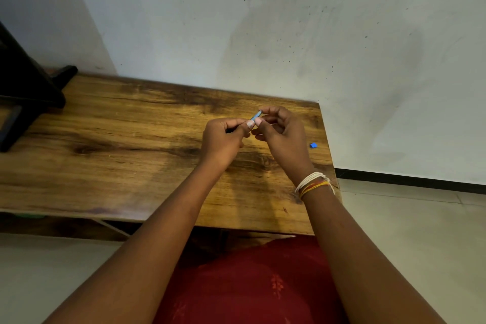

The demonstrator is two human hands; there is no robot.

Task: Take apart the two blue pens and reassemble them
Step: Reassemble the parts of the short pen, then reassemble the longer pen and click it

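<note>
Both hands meet above the right part of the wooden table (pixel 118 139). A short stretch of a blue pen (pixel 256 114) shows between them, tilted up to the right. My left hand (pixel 226 139) is closed on the pen's lower end, thumb and fingers pinched. My right hand (pixel 281 134) pinches the upper end with thumb and fingertips; most of the pen is hidden inside the fingers. A small blue pen piece (pixel 313 145) lies on the table near its right edge, apart from my hands. No second pen is in sight.
A black stand (pixel 26 87) occupies the table's far left corner. A white wall rises right behind the table. The table's right edge is close to my right wrist, with pale floor beyond it. Red cloth covers my lap below the front edge.
</note>
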